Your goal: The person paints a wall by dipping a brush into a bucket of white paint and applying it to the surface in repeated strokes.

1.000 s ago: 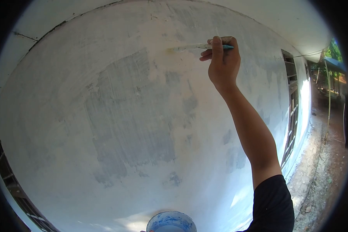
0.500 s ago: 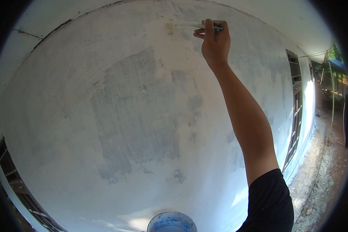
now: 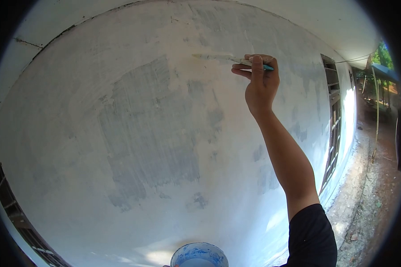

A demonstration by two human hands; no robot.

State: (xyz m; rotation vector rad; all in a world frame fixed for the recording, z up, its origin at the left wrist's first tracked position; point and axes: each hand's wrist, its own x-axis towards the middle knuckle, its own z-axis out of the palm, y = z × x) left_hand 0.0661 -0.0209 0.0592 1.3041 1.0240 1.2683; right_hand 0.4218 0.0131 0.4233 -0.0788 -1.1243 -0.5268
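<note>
My right hand (image 3: 262, 82) is raised in front of the wall, its fingers closed around the handle of a paintbrush (image 3: 220, 57). The brush lies nearly level, its pale bristles pointing left at the upper wall and its blue handle end showing past my fingers. Whitish wall (image 3: 153, 133) with grey, streaky patches fills most of the view. At the bottom edge is a paint bucket (image 3: 199, 249), blue-smeared inside, with pale paint in it. Only a sliver of my left hand (image 3: 176, 265) shows at the bucket's rim, gripping it; the rest is out of frame.
Barred window openings stand at the right (image 3: 332, 120) and lower left (image 3: 20, 218). A pale overhang (image 3: 298, 18) runs above the wall. To the right lie a rough ground strip (image 3: 356, 213), a thin upright pole (image 3: 377, 120) and greenery.
My right hand and the paintbrush have moved down and slightly right along the wall. The view has shifted a little; the bucket stays at the bottom edge.
</note>
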